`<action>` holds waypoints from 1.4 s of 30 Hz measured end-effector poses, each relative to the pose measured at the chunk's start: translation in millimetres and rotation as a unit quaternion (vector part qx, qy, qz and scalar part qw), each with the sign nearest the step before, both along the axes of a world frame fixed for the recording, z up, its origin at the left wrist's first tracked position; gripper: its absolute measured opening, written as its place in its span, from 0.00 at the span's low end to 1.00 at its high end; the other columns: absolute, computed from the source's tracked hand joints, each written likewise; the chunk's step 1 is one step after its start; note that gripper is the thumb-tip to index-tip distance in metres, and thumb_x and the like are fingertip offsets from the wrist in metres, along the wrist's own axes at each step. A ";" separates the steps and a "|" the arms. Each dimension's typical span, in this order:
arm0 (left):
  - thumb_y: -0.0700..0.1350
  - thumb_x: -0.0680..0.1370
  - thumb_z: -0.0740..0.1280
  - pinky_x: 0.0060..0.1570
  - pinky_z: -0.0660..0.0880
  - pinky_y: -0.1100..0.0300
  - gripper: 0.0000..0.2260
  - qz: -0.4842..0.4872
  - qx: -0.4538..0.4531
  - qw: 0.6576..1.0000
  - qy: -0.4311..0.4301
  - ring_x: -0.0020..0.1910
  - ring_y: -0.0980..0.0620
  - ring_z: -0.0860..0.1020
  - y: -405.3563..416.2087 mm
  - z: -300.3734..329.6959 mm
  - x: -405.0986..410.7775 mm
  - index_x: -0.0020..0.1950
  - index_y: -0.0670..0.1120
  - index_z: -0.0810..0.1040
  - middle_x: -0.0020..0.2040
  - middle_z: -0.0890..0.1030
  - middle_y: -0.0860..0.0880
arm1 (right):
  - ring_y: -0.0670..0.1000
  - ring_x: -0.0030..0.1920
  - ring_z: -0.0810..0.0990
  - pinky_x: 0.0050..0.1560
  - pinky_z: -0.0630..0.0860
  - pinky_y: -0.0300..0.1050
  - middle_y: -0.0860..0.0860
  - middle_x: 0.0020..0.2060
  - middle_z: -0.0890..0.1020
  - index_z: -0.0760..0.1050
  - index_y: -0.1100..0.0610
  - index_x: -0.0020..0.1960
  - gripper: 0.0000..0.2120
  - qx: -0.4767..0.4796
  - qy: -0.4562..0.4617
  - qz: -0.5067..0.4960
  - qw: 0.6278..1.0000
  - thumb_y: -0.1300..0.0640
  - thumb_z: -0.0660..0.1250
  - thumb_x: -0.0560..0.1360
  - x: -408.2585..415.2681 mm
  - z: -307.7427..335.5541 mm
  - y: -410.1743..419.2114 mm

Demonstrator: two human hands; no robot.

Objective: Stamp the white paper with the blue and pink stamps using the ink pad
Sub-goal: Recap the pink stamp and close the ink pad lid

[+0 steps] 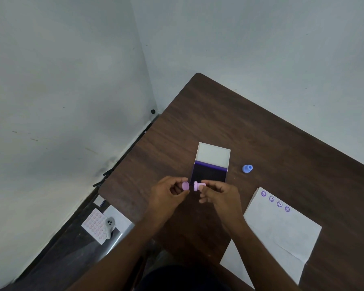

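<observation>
Your left hand (170, 191) pinches a round pink cap (185, 186) between thumb and curled fingers, held just above the dark wooden table (219, 114). Your right hand (219, 195) grips the pink stamp (198, 186) by its stem, fingers curled round it, with its wide end turned toward the cap. Cap and stamp sit just beside each other with a narrow gap between them; they are apart, not joined. Both hands are held in front of the near edge of the ink pad (208, 174).

The ink pad lies open on the table, its dark pad surface facing up and its white lid (213, 154) folded back on the far side. The blue stamp (247, 168) lies on the table to the right of the ink pad, well apart from both hands and untouched.

The white paper (282, 229) lies on the table to your right, near your right forearm. It carries a row of four purple marks (275, 201) along its upper edge: two smiling faces in the middle and a scalloped face at each end. A second white sheet (233, 263) shows from under the paper at its near side.

Off the table's left edge, lower down, a white sheet of pinkish round marks (95, 224) lies with a small white object (109, 226) on it; what that object is cannot be told.
</observation>
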State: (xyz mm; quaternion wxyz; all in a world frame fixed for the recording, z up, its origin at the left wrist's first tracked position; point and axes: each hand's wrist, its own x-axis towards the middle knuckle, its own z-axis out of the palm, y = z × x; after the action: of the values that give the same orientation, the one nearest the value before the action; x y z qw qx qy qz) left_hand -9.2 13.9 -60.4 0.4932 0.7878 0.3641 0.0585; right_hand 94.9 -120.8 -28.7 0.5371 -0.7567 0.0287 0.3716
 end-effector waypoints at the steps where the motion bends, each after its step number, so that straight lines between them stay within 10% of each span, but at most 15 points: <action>1: 0.57 0.72 0.71 0.42 0.70 0.80 0.10 -0.001 0.005 1.000 -0.003 0.45 0.68 0.77 0.6 1.3 0.6 0.51 0.57 0.81 0.42 0.78 0.65 | 0.56 0.39 0.84 0.46 0.83 0.47 0.54 0.40 0.86 0.82 0.58 0.52 0.11 0.005 0.008 -0.001 1.000 0.56 0.73 0.71 -1.2 0.8 1.1; 33: 0.38 0.67 0.77 0.50 0.80 0.59 0.15 0.023 -0.215 0.972 -0.089 0.48 0.52 0.84 5.1 24.1 9.7 0.53 0.44 0.84 0.47 0.86 0.52 | 0.55 0.42 0.84 0.48 0.80 0.41 0.54 0.44 0.85 0.82 0.56 0.50 0.08 0.043 0.032 0.021 0.998 0.55 0.72 0.72 -0.6 9.0 5.1; 42: 0.37 0.69 0.76 0.46 0.78 0.67 0.16 -0.003 -0.222 0.971 -0.086 0.47 0.55 0.84 9.8 25.1 12.8 0.55 0.47 0.83 0.47 0.86 0.56 | 0.55 0.39 0.85 0.47 0.83 0.45 0.55 0.44 0.86 0.81 0.59 0.55 0.13 0.040 0.016 0.041 0.998 0.56 0.72 0.72 5.1 7.8 4.4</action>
State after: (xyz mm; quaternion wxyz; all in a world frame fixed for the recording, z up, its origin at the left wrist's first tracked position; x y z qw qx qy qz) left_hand 3.6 23.7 -35.2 0.6851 0.6521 0.3220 0.0419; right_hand 100.0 -116.5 -20.9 0.5506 -0.7292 -0.0080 0.4063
